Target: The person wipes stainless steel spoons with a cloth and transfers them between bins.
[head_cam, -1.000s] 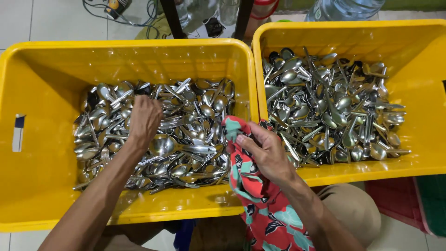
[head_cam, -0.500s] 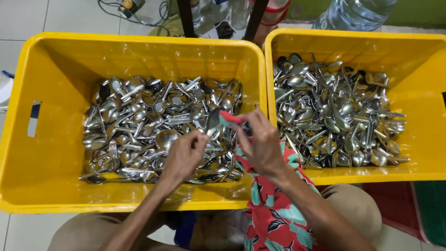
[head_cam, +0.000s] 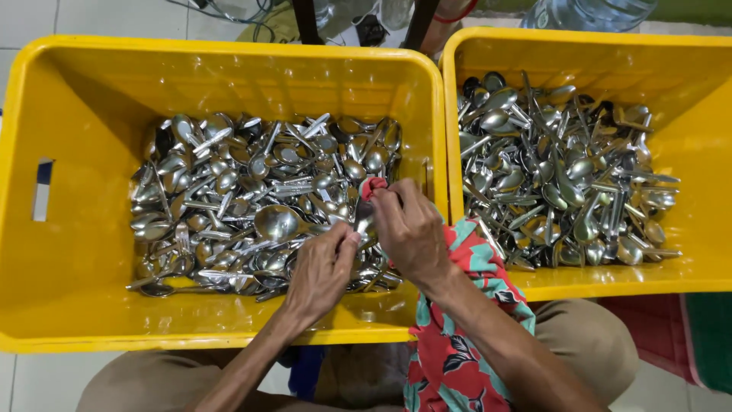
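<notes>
Over the left yellow crate (head_cam: pixel 76 305), close to the wall it shares with the right yellow crate (head_cam: pixel 686 278), both hands meet above the heap of metal spoons (head_cam: pixel 229 191). The left hand (head_cam: pixel 320 271) pinches one spoon (head_cam: pixel 364 225) by its handle end, fingers closed on it. The right hand (head_cam: pixel 410 229) is clenched around a red patterned cloth (head_cam: pixel 457 336), whose bunched tip presses on that spoon's bowl; the rest of the cloth trails back over the crate's near rim towards the person's lap. The wiping probably goes best if the left hand keeps the handle steady while the cloth fully wraps the bowl and slides along its length. The right crate holds a second, similar heap of cutlery (head_cam: pixel 564 175), well apart from both hands.
</notes>
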